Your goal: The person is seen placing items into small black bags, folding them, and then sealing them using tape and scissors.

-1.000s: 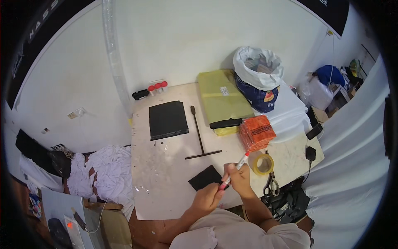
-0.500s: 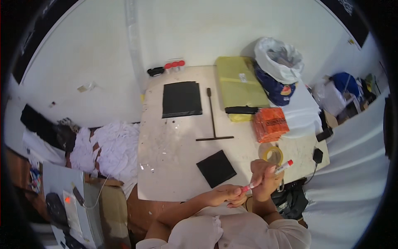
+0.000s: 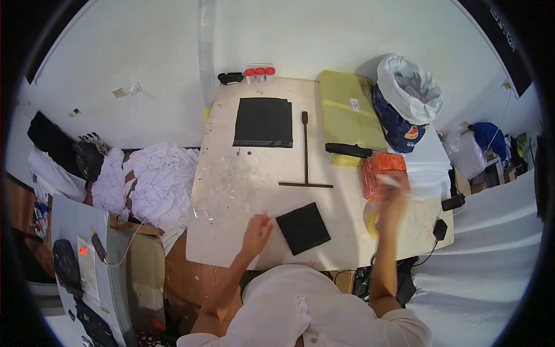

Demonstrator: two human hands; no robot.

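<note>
L hand (image 3: 256,234), lower-ctr frame, is pinching pink cap (image 3: 265,214); R hand (image 3: 393,198), right of ctr, is holding white marker (image 3: 388,181) (blurred) by orange packs (image 3: 398,162). Black square (image 3: 303,229) is lying lower ctr. Prob. best keeping marker off packs.

Up in the upper right of the frame I catch pale lettering (image 3: 503,30) running down a black banner (image 3: 514,63), too slanted for me to make out. Below it, a dark blue bag (image 3: 388,118) shows a printed red-and-orange emblem (image 3: 412,132) with small white characters underneath. Left of that, I see a white label (image 3: 354,105) on a yellow package (image 3: 347,127), its print too tiny.
</note>
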